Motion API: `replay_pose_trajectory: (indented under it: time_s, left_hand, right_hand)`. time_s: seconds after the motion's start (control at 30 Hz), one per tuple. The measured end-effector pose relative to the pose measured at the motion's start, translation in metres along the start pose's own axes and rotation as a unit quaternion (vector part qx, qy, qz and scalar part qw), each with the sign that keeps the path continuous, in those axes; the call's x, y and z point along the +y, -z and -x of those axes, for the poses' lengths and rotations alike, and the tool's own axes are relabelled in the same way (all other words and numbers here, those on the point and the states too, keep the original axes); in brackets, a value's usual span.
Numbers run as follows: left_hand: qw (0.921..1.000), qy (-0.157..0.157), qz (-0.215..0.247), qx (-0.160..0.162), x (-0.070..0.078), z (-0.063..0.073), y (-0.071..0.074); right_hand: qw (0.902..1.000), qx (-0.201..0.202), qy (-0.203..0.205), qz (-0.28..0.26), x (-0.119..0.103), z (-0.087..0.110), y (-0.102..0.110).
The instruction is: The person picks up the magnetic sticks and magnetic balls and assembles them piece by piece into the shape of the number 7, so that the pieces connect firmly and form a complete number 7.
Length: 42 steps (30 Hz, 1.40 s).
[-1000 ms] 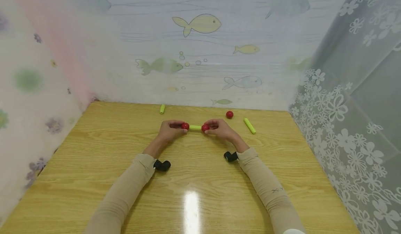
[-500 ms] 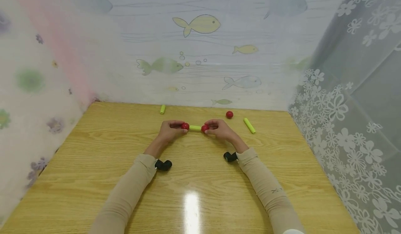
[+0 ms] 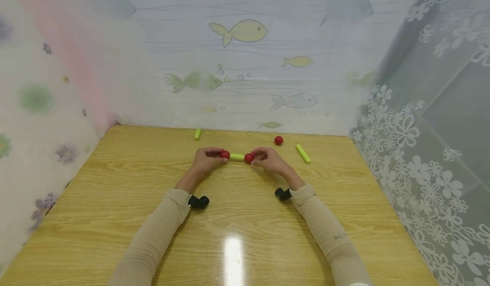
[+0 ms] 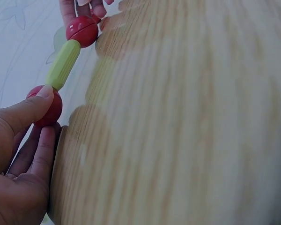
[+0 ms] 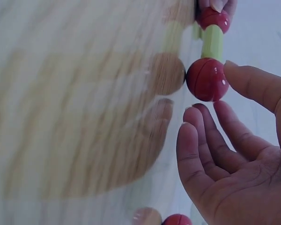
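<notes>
A yellow-green ribbed stick [image 3: 237, 157] lies crosswise between two red balls, one at each end. On the left ball [image 3: 225, 154], my left hand [image 3: 204, 161] keeps a pinch, its thumb across the near side in the left wrist view. At the other end, the right ball [image 5: 207, 79] rests against the tabletop and shows a fine seam line. The thumb and index fingertip of my right hand [image 3: 272, 161] touch its edge lightly, while the other fingers stay apart from it. Where the stick meets each ball, no gap shows.
Behind my hands lie a short yellow-green stick [image 3: 197, 134] at left, a loose red ball [image 3: 278, 140], and a longer yellow-green stick [image 3: 303, 154] at right. The wooden table [image 3: 237, 213] ends at a fish-patterned curtain [image 3: 245, 86].
My right fingers have eased slightly back, so more of the right ball shows. The left hand and the stick stay nearly in place. The head view has shifted a little.
</notes>
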State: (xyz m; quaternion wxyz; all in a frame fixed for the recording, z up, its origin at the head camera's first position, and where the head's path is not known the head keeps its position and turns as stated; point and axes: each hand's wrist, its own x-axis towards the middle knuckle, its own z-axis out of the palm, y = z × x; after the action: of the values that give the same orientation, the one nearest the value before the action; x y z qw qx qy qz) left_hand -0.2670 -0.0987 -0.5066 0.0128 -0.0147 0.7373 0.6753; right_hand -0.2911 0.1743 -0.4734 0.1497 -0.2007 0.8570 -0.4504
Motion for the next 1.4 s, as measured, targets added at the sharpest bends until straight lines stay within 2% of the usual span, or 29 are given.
replay_pose_trajectory:
  time_s: [0.3, 0.57, 0.77, 0.97, 1.17, 1.4]
  left_hand:
    - [0.9999, -0.009, -0.008, 0.001, -0.003, -0.003, 0.001]
    - [0.9999, -0.008, -0.005, 0.005, -0.004, -0.004, -0.001]
    - [1.0, -0.002, -0.006, 0.006, -0.005, -0.005, -0.001]
    - [1.0, -0.007, 0.001, 0.001, -0.006, -0.006, 0.0]
    - [0.9999, -0.013, -0.004, -0.004, -0.006, -0.006, 0.001]
    - [0.9999, -0.014, -0.004, -0.007, -0.005, -0.004, 0.001]
  right_hand:
    - [0.9995, 0.005, 0.021, 0.023, -0.001, 0.008, 0.006]
    - [0.9966, 0.042, 0.035, 0.062, -0.001, 0.017, 0.023]
    - [0.9939, 0.078, 0.056, 0.055, 0.001, 0.022, 0.037]
    - [0.9918, 0.088, 0.088, 0.031, 0.012, 0.02, 0.05]
    - [0.9909, 0.11, 0.076, 0.016, 0.022, 0.022, 0.064]
    - [0.987, 0.147, 0.046, 0.046, 0.041, 0.025, 0.082]
